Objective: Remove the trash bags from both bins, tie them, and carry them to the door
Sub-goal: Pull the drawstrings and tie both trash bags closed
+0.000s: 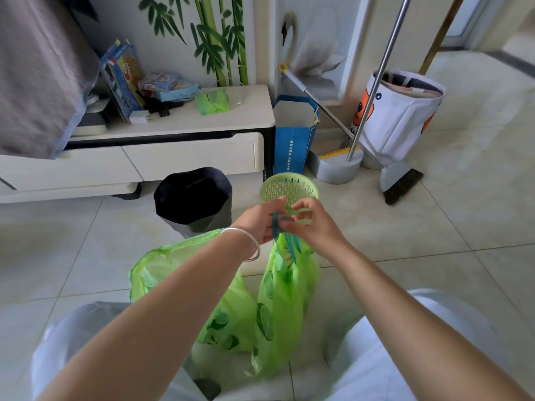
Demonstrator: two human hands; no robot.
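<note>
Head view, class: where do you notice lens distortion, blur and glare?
Head view: wide-angle bending curves the cabinet edge and floor tiles; fingers of the left hand and right hand on the drawstring look slightly soft; daylight washes out the upper right.

Soft, even daylight fills the room, brightest at the upper right, where the pale floor tiles (477,91) wash out, and the forearms cast only faint, diffuse shadows. A mild sheen lies on the white worktop (249,105) and on the metal mop pole (382,68), without hard glare. The wide-angle lens bends straight lines toward the edges, the grey cloth (37,76) at upper left and the knees at the bottom are smeared and soft, and the fingers (301,205) at centre show slight blur.
</note>
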